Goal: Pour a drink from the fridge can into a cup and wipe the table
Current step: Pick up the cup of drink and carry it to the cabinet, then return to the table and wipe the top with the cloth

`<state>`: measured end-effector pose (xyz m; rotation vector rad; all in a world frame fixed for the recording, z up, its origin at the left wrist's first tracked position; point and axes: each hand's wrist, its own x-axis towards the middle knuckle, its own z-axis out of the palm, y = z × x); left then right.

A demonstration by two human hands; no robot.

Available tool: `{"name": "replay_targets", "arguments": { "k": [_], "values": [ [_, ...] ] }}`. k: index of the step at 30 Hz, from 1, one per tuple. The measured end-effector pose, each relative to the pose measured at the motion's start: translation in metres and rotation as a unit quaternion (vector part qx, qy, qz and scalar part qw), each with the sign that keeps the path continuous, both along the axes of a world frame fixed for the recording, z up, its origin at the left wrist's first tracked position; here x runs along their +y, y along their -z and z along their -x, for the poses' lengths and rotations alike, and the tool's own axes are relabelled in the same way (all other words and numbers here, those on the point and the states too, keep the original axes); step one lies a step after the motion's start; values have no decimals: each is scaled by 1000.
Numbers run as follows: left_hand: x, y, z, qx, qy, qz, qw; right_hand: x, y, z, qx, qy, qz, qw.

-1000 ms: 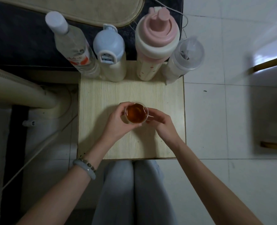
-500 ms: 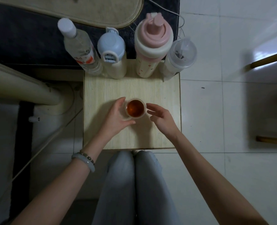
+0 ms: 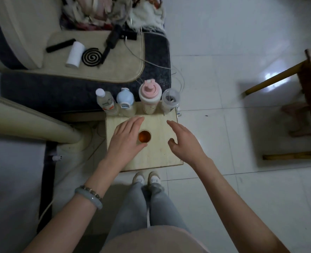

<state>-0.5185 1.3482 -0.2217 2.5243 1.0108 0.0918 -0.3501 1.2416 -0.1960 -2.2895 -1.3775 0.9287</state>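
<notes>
A white tiled floor surrounds a small pale wooden table (image 3: 156, 157), with a cushioned seat (image 3: 96, 73) beyond it and four tall bottles (image 3: 149, 99) lined up along the table's far edge. The cup (image 3: 144, 136) stands upright near the middle of the table, filled with an amber drink. No can shows anywhere, so the pouring looks done and the wiping seems to be what remains. The left hand (image 3: 125, 137) lies spread just beside the cup's left side, fingers nearly straight and pointing toward the bottles, thumb curving under the cup's near edge. It grips nothing, and whether it actually touches the cup cannot be told. The right hand (image 3: 184, 141) hovers well apart to the cup's right, fingers loose and wide, and holds nothing. No cloth lies on the table, so one probably has to be fetched first. To do this step well, lift the left hand straight up instead of sliding it, since the cup is full and a nudge would spill it. Wipe with slow strokes around the cup, or steady it with one hand, and stop short of the top-heavy bottles.
</notes>
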Motion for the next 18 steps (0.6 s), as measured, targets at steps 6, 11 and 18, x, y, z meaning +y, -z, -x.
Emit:
{"name": "replay_targets", "arguments": {
  "k": [6,11,18],
  "values": [
    [-12,-75,-15,-5,92,-91,992,-27,-83,0,-141,20,-66,988],
    [-24,-119,-40,-31,198,-169,965,-66,-117,4,-222,89,-76,968],
    [-65,-145,-86,-85,351,-185,914,-142,-132,16,-297,254,-75,917]
  ]
}}
